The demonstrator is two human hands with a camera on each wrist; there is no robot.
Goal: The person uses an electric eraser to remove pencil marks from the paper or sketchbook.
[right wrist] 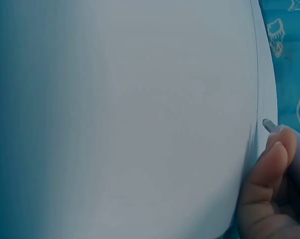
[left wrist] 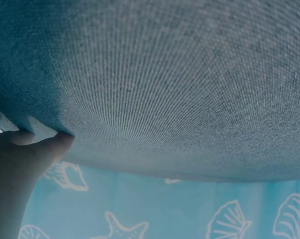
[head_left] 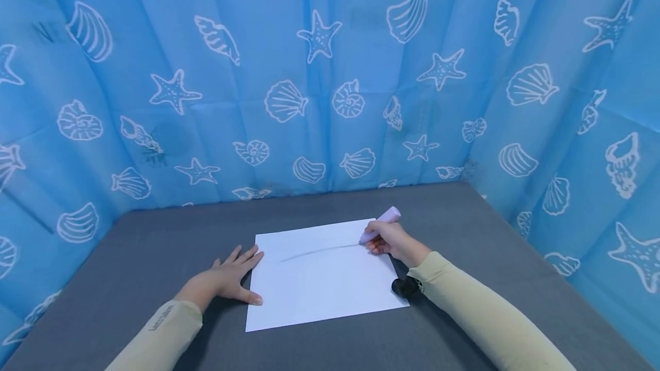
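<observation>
A white sheet of paper (head_left: 325,285) lies on the grey table, with a thin, slightly curved grey line (head_left: 321,250) running across its upper half. At the line's right end, the right hand (head_left: 394,240) grips a thick lilac marker (head_left: 389,214), its barrel leaning up to the right. The right wrist view shows the marker's grey tip (right wrist: 268,124) close over the paper, thumb and finger pinching just behind it. With fingers spread, the left hand (head_left: 227,278) rests at the sheet's left edge, thumb and fingertips on the paper. In the left wrist view the left hand (left wrist: 28,159) is only partly seen.
Grey cloth covers the tabletop (head_left: 330,348). A blue curtain (head_left: 330,130) with white shells and starfish hangs along the back and sides. A black wrist camera (head_left: 405,287) on the right sleeve sits over the sheet's right edge.
</observation>
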